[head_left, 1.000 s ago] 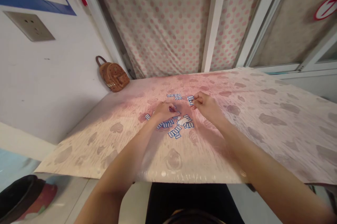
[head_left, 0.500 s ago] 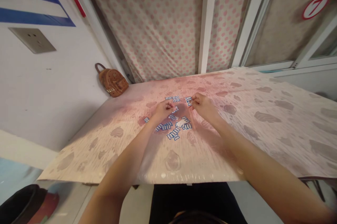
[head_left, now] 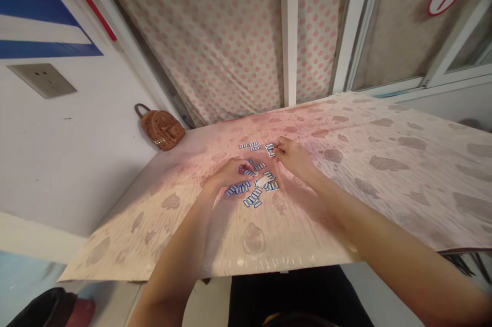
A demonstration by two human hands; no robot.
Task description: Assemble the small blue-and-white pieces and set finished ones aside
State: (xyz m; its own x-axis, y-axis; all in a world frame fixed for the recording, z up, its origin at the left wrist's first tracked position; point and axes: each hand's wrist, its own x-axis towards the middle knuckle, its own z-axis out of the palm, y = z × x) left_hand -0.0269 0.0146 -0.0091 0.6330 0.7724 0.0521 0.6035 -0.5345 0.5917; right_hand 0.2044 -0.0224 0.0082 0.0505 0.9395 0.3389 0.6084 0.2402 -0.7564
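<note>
Small white pieces with blue edges lie on the tablecloth; their exact kind is too small to make out. My left hand (head_left: pixel 229 172) curls over the middle of them, thumb and forefinger closing at one small white piece (head_left: pixel 251 174). Beside it lies another striped piece (head_left: pixel 260 166). To the right, my right hand (head_left: pixel 289 152) pinches the edge of a short blue-edged strip (head_left: pixel 269 149) at the table surface. A short row of similar pieces (head_left: pixel 249 145) lies farther back. Nearer me is a loose pile (head_left: pixel 252 197), with a plain white scrap (head_left: pixel 263 181) on it.
A pink and cream patterned tablecloth (head_left: pixel 369 199) covers the table. A small brown backpack-shaped bag (head_left: pixel 163 128) stands at the back left against the wall. Dotted curtains (head_left: pixel 234 35) hang behind the table. A dark bin (head_left: pixel 49 309) stands on the floor at lower left.
My left hand has come down and nearer me, from a piece it held to the pieces below. A striped piece now lies to the right of its fingers. My right hand stays at its strip.
</note>
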